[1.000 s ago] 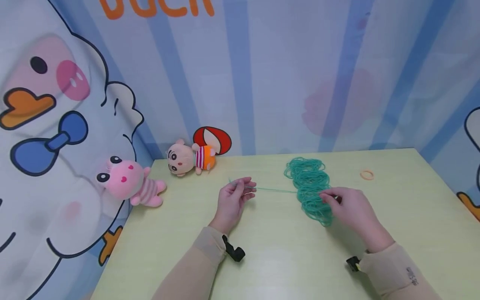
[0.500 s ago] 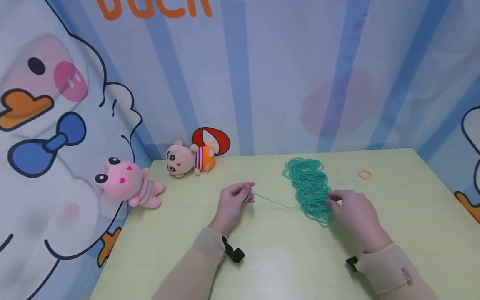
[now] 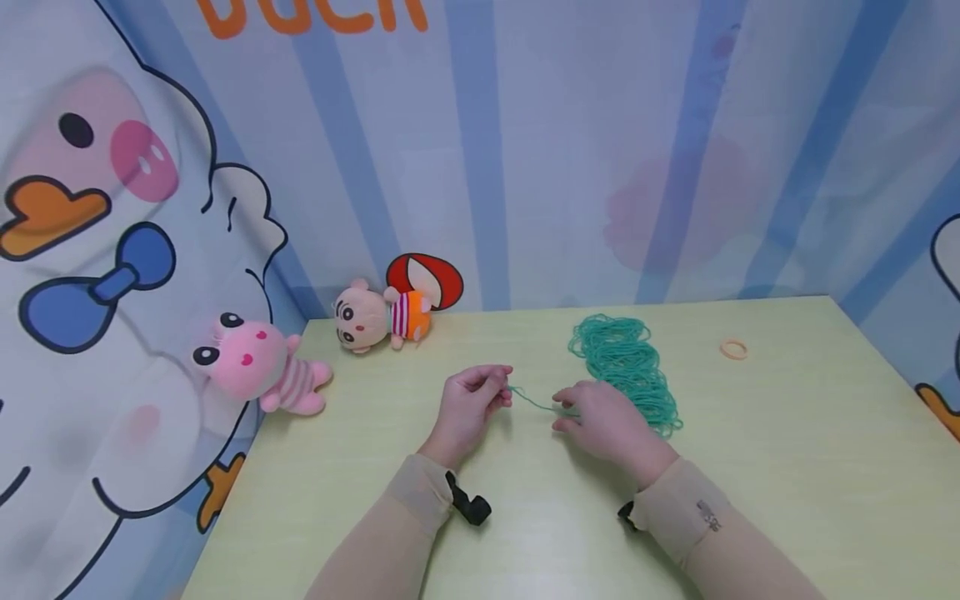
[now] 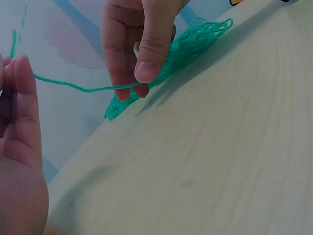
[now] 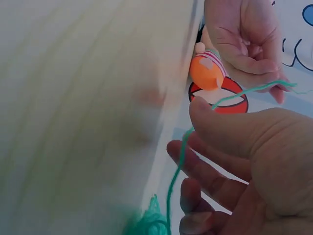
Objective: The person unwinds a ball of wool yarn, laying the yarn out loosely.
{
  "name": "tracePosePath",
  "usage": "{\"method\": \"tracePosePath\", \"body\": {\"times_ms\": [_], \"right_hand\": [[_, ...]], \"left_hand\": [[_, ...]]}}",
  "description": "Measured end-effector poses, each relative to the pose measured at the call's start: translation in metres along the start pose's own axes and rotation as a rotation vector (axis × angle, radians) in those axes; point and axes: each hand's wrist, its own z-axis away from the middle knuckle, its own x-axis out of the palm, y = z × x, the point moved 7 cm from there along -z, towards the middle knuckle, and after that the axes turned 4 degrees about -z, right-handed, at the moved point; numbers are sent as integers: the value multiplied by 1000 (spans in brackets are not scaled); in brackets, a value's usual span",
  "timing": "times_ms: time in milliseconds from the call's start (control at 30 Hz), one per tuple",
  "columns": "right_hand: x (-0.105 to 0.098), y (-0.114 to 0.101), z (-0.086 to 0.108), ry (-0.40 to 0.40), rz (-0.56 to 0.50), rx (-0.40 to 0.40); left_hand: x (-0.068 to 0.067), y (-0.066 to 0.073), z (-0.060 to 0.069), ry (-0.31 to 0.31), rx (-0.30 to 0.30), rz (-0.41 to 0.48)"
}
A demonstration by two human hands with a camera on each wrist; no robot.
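Note:
A skein of green yarn (image 3: 626, 354) lies in loose loops on the table, right of centre in the head view. From it a single strand of yarn (image 3: 531, 402) runs slackly to my left hand (image 3: 465, 407), which pinches it near its end between thumb and fingers. My right hand (image 3: 611, 425) is beside the skein's left edge, partly covering it. In the right wrist view, its thumb and fingers are parted with the strand (image 5: 183, 154) passing between them. The left wrist view shows the strand (image 4: 83, 90) sagging between both hands.
A pink plush toy (image 3: 258, 367) lies at the table's left edge. Another plush toy in an orange-striped outfit (image 3: 386, 318) lies at the back left. A small orange ring (image 3: 733, 349) rests right of the skein. A printed curtain (image 3: 555, 167) stands behind the table (image 3: 540, 525).
My right hand has moved left from the skein's right side to the strand. The strand was taut a second ago and now hangs slack; my left hand has stayed nearly in place.

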Motion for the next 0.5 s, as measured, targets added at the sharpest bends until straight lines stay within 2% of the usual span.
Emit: {"method": "tracePosePath", "body": {"times_ms": [100, 267, 367, 500], "right_hand": [[2, 1, -2, 20, -22, 1], [-10, 2, 6, 74, -91, 23], [-24, 6, 13, 114, -125, 41], [-50, 17, 27, 186, -125, 34]], "left_hand": [[3, 0, 0, -3, -6, 8], [6, 3, 1, 0, 7, 16], [6, 4, 1, 3, 22, 21], [5, 3, 1, 10, 48, 80]]}}
